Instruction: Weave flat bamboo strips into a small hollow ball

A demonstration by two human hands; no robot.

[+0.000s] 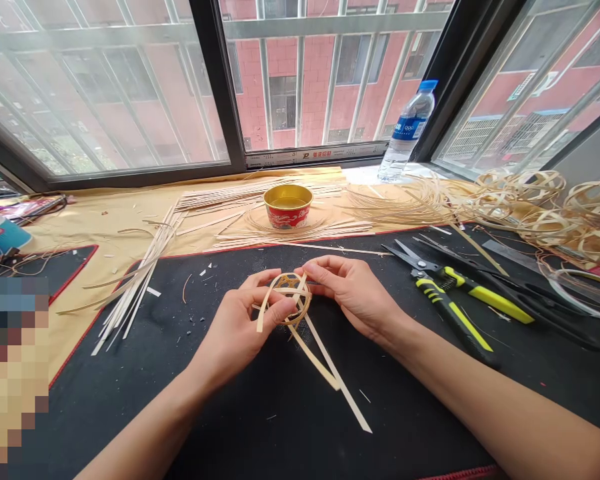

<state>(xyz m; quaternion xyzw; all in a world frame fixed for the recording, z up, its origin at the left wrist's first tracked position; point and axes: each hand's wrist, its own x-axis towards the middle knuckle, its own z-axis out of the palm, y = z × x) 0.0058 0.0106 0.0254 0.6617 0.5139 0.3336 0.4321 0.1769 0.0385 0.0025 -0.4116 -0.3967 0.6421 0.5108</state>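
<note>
A small round woven ball of bamboo strips point(306, 308) is held above the black mat, at the centre of the head view. My left hand point(245, 313) grips its left side, thumb across the front and fingers behind. At the ball's upper right, my right hand point(343, 287) pinches a pale strip between thumb and fingers. Two long loose strip ends hang from the ball toward me, one a pale bamboo strip point(337, 377) reaching lower right. A shorter strip end sticks out beside my left thumb. Part of the ball is hidden by my fingers.
Yellow-black shears point(445, 287) lie right on the black mat point(280, 427). Loose bamboo strips point(135, 287) lie left. Behind stand a red-gold bowl point(289, 212) and a water bottle point(405, 137) by the window. Finished woven balls point(525, 190) pile up at far right.
</note>
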